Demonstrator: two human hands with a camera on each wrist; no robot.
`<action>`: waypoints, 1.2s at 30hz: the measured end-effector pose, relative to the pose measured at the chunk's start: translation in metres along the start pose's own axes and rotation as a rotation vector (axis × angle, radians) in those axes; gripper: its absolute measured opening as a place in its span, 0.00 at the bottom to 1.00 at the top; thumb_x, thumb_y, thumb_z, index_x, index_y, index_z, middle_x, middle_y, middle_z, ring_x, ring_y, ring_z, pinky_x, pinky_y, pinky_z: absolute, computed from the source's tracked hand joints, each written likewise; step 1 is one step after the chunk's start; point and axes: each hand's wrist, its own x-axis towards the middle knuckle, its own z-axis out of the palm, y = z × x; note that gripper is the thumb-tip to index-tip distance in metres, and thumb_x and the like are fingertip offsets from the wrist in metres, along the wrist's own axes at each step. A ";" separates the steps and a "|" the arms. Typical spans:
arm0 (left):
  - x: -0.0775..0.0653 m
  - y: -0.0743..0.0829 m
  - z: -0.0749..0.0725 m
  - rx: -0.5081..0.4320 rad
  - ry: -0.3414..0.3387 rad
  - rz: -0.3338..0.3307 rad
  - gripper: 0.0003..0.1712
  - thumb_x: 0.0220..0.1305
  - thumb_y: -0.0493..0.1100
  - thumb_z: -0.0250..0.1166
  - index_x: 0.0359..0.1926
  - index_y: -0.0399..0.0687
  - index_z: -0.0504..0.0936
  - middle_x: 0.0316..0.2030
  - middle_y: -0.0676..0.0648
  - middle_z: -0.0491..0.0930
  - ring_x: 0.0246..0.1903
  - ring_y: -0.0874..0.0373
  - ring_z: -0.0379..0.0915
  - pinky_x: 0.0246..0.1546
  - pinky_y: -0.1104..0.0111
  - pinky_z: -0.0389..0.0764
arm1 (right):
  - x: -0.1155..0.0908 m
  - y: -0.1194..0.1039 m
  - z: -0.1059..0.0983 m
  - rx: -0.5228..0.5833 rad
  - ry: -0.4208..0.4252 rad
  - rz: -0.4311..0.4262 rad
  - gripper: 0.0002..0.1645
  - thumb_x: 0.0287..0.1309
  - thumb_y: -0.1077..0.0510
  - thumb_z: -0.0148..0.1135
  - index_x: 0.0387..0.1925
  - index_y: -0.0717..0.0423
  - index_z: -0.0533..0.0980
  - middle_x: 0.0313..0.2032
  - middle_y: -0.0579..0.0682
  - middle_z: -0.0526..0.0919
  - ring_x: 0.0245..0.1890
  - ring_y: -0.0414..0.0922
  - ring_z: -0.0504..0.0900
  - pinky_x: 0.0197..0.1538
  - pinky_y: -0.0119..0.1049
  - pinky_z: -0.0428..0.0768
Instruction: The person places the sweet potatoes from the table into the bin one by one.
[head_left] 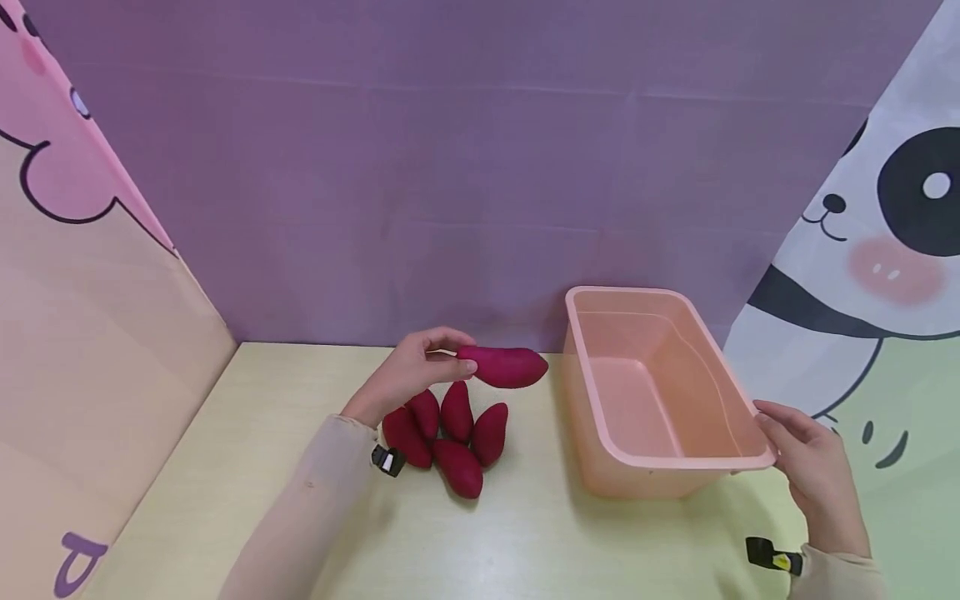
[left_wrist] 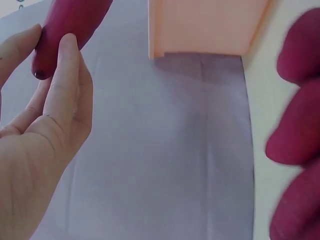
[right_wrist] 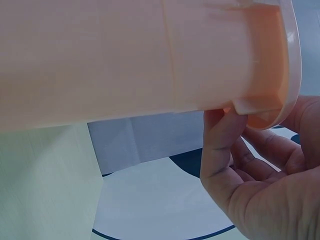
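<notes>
Five dark red sweet potatoes [head_left: 458,468] lie in a loose ring on the pale desk [head_left: 255,467], the leftmost ones partly covered by the left wrist in the head view. A sixth sweet potato [head_left: 510,368] is up in the left hand [head_left: 412,371], whose grip pinches it near one end between thumb and fingers; it lies roughly level, its far end pointing right, and a gap shows between that end and the tub. To the right stands the peach-coloured plastic tub [head_left: 637,482], open side up, with its inner floor in view. The right hand [head_left: 821,462] has its grip on the tub's near right corner, thumb and fingers pinching the rim; the right wrist view shows fingers curled below the rim's lip. Both arms wear light sleeves [head_left: 315,492], and a small black device [head_left: 388,460] sits at each wrist. Behind the desk hangs a purple cloth [head_left: 480,167]. On the right is a panel with a panda [head_left: 892,217]; on the left, a panel with a pink figure [head_left: 71,175] and a purple letter [head_left: 75,562].
</notes>
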 end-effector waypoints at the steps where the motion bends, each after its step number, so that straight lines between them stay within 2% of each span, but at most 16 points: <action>1: 0.005 0.004 0.003 -0.004 -0.002 0.006 0.23 0.59 0.52 0.75 0.54 0.57 0.82 0.51 0.46 0.81 0.46 0.51 0.83 0.55 0.55 0.79 | 0.000 0.000 0.000 -0.008 0.001 0.001 0.12 0.69 0.55 0.62 0.51 0.53 0.81 0.35 0.31 0.82 0.33 0.32 0.84 0.33 0.27 0.84; 7: 0.044 0.028 0.029 -0.073 -0.026 0.056 0.21 0.59 0.47 0.75 0.53 0.51 0.83 0.47 0.43 0.82 0.45 0.49 0.83 0.51 0.60 0.83 | -0.002 0.000 0.001 -0.047 0.015 -0.003 0.18 0.70 0.54 0.61 0.54 0.59 0.79 0.35 0.30 0.82 0.33 0.31 0.84 0.34 0.27 0.85; 11: 0.069 0.045 0.053 -0.096 -0.049 0.084 0.20 0.59 0.43 0.75 0.52 0.46 0.83 0.47 0.43 0.81 0.46 0.49 0.81 0.48 0.61 0.84 | -0.004 -0.001 0.001 -0.069 0.027 -0.001 0.22 0.70 0.53 0.61 0.57 0.64 0.77 0.35 0.30 0.81 0.33 0.32 0.84 0.34 0.28 0.85; 16: 0.092 0.068 0.087 -0.137 -0.093 0.122 0.21 0.59 0.40 0.75 0.53 0.41 0.82 0.46 0.43 0.81 0.45 0.50 0.79 0.47 0.62 0.85 | -0.009 -0.001 0.004 -0.137 0.040 0.001 0.29 0.71 0.50 0.59 0.61 0.70 0.72 0.36 0.29 0.80 0.34 0.31 0.83 0.35 0.28 0.85; 21: 0.107 0.088 0.123 -0.164 -0.138 0.168 0.19 0.58 0.37 0.75 0.50 0.37 0.83 0.41 0.43 0.83 0.39 0.53 0.82 0.44 0.63 0.86 | -0.015 -0.002 0.008 -0.180 0.044 -0.006 0.33 0.72 0.48 0.57 0.63 0.72 0.69 0.37 0.28 0.78 0.35 0.30 0.82 0.36 0.28 0.85; 25: 0.115 0.097 0.151 -0.161 -0.165 0.184 0.17 0.57 0.37 0.76 0.47 0.39 0.84 0.37 0.46 0.84 0.36 0.55 0.84 0.41 0.67 0.86 | -0.017 -0.002 0.009 -0.171 0.036 -0.014 0.33 0.72 0.47 0.57 0.63 0.71 0.69 0.37 0.28 0.79 0.35 0.31 0.83 0.37 0.29 0.85; 26: 0.116 0.098 0.157 -0.158 -0.174 0.182 0.16 0.57 0.37 0.76 0.46 0.40 0.84 0.37 0.46 0.84 0.36 0.53 0.85 0.40 0.68 0.86 | -0.017 -0.002 0.009 -0.171 0.032 -0.016 0.33 0.72 0.47 0.57 0.64 0.71 0.69 0.37 0.28 0.79 0.35 0.31 0.83 0.37 0.28 0.85; 33: 0.128 0.095 0.195 -0.043 -0.221 0.246 0.11 0.60 0.39 0.74 0.44 0.46 0.88 0.33 0.53 0.85 0.33 0.60 0.82 0.37 0.70 0.84 | -0.019 -0.001 0.009 -0.183 0.024 -0.022 0.34 0.73 0.47 0.55 0.65 0.71 0.68 0.41 0.30 0.77 0.37 0.30 0.81 0.38 0.28 0.84; 36: 0.133 0.092 0.204 -0.001 -0.241 0.227 0.09 0.59 0.37 0.74 0.42 0.45 0.88 0.32 0.53 0.84 0.31 0.60 0.82 0.36 0.72 0.84 | -0.018 -0.001 0.009 -0.172 0.020 -0.039 0.33 0.73 0.48 0.55 0.65 0.71 0.68 0.41 0.30 0.77 0.37 0.29 0.81 0.38 0.28 0.84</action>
